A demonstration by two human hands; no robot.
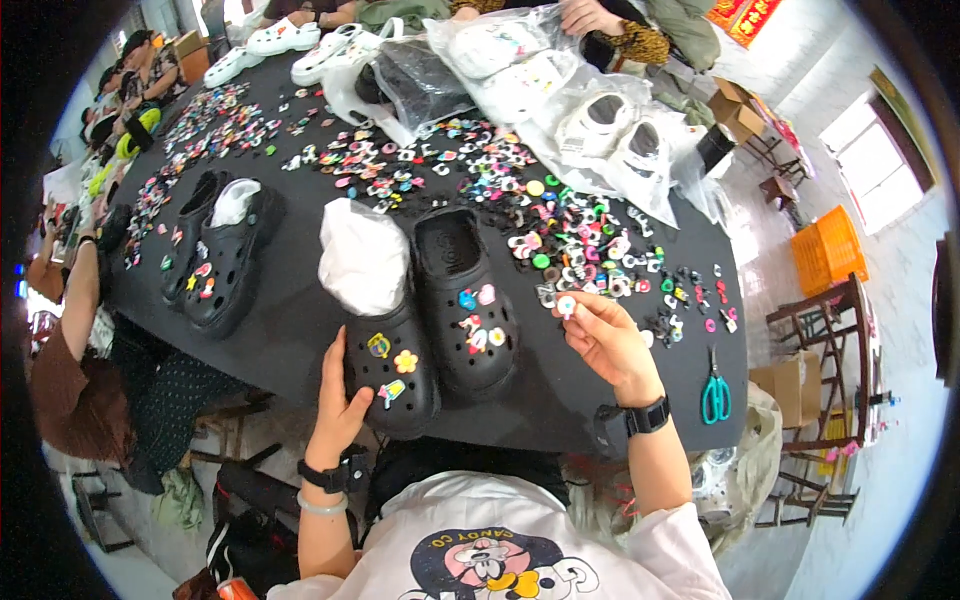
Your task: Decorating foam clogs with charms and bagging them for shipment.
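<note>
My left hand (pixel 343 395) grips the outer side of a black foam clog (pixel 408 350), its thumb near the toe. This clog has white wadding (pixel 365 255) in its foot opening and a few charms on top, among them a yellow flower charm (pixel 405 361). Beside it lies a second black clog (pixel 465 310) with several charms and an open, unfilled foot opening. To the right, my right hand (pixel 610 340) is raised over the table, pinching a small round white shoe charm (pixel 567 306) with a coloured centre between thumb and fingertips.
Loose shoe charms (pixel 580 235) are strewn across the dark table (pixel 290 310). Teal-handled scissors (pixel 716 398) lie near the right edge. Another black clog pair (pixel 235 250) sits at left. White clogs (pixel 600 125) in plastic bags lie at the back. Other people work around the table.
</note>
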